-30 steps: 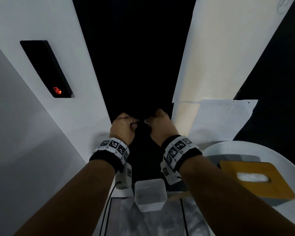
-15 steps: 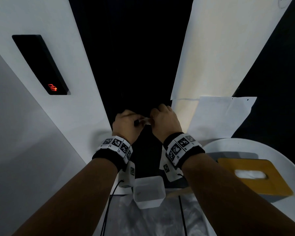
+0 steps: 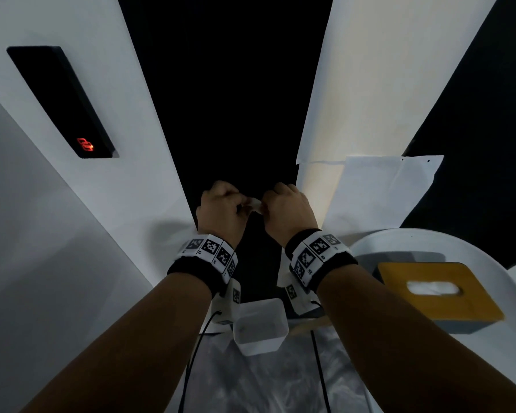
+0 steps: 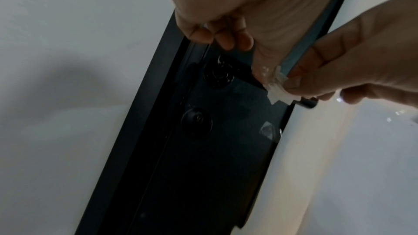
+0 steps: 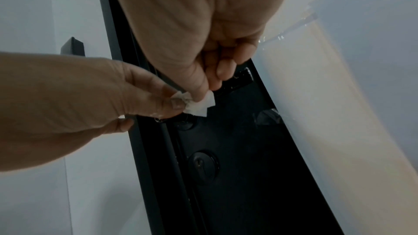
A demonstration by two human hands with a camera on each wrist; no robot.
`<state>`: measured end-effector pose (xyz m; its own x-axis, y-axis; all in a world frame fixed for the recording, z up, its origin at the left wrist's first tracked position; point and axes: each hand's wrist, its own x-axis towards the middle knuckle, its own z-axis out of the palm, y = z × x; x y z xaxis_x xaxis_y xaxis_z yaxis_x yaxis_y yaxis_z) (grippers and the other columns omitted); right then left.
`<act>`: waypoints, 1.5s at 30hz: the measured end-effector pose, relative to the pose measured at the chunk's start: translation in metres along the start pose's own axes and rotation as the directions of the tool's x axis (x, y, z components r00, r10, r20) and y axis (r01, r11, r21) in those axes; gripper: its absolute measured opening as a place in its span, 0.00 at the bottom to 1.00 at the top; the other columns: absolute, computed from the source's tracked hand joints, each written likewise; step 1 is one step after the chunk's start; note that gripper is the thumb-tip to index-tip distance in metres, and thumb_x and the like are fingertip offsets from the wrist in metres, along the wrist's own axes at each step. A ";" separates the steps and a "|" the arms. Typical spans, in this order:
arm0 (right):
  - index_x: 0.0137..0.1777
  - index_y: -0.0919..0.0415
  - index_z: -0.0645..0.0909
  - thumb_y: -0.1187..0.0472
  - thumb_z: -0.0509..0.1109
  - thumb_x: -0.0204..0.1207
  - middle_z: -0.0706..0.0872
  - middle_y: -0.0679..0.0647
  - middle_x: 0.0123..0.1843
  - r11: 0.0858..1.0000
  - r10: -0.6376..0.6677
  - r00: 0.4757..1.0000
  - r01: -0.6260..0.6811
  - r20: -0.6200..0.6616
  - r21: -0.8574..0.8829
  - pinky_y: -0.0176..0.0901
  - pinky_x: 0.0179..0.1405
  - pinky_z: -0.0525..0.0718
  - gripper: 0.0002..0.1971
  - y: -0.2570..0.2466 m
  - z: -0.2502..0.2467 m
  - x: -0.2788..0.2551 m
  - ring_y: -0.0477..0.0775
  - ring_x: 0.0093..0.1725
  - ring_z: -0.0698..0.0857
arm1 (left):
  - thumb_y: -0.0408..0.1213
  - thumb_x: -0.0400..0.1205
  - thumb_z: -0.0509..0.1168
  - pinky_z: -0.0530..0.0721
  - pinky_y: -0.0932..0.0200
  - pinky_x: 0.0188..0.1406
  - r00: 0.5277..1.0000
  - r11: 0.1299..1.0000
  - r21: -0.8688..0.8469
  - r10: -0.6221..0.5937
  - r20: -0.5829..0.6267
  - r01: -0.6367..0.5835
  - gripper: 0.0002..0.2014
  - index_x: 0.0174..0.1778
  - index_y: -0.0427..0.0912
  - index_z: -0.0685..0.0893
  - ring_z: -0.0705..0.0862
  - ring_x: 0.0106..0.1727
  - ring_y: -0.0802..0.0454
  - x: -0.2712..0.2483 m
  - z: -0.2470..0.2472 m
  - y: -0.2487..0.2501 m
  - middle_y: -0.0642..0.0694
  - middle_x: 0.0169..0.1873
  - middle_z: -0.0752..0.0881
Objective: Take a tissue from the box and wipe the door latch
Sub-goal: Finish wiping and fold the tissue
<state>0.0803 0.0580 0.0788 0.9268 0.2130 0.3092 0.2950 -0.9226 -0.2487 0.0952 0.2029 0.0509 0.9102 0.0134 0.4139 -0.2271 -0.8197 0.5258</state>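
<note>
A small crumpled white tissue (image 3: 254,204) is bunched on the black door latch lever (image 4: 304,103), on the dark door between white panels. My left hand (image 3: 221,207) pinches its left end between thumb and forefinger (image 5: 174,104). My right hand (image 3: 283,207) grips its right end, with the thumb (image 5: 199,85) pressed on the tissue (image 5: 200,105). The lever's round base (image 4: 218,74) shows left of the tissue (image 4: 277,89), and most of the lever is hidden by the hands. The wooden-topped tissue box (image 3: 438,290) sits at lower right.
A keyhole cylinder (image 5: 202,164) sits below the lever. A black card reader (image 3: 60,99) with a red light is on the left wall. The tissue box stands on a round white table (image 3: 399,236). A white container (image 3: 261,326) lies below my wrists.
My hands have drawn closer together at the lever. The tissue, first held by the right hand alone, is now pinched by both hands.
</note>
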 end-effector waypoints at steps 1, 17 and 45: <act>0.48 0.65 0.84 0.62 0.65 0.73 0.84 0.62 0.49 1.000 0.007 1.000 -0.007 -0.002 0.005 0.52 0.46 0.78 0.09 0.001 0.002 -0.004 0.67 0.51 0.80 | 0.48 0.71 0.74 0.85 0.42 0.42 1.000 1.000 0.010 0.013 -0.011 -0.013 0.08 0.42 0.50 0.90 0.82 0.51 0.44 -0.004 0.000 0.000 0.52 0.50 0.81; 0.49 0.61 0.77 0.66 0.62 0.75 0.81 0.60 0.51 0.948 0.111 0.979 -0.156 0.170 0.277 0.45 0.39 0.69 0.05 0.029 0.057 -0.075 0.62 0.51 0.79 | 0.43 0.79 0.67 0.78 0.60 0.46 0.947 0.981 -0.010 -0.184 0.263 0.193 0.08 0.50 0.47 0.87 0.85 0.49 0.49 -0.093 0.049 0.001 0.47 0.47 0.87; 0.50 0.69 0.79 0.72 0.61 0.76 0.79 0.63 0.53 0.847 0.295 0.844 -0.448 0.449 0.286 0.40 0.45 0.73 0.06 0.065 0.353 -0.184 0.61 0.50 0.81 | 0.33 0.80 0.63 0.69 0.71 0.53 0.760 0.936 0.114 -0.338 0.556 0.333 0.12 0.55 0.43 0.88 0.83 0.58 0.47 -0.228 0.250 -0.176 0.43 0.57 0.86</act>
<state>0.0113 0.0727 -0.3185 0.9731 0.0521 -0.2245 -0.0991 -0.7848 -0.6117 0.0143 0.2009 -0.3216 0.9607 -0.0311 -0.2760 0.1298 -0.8283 0.5450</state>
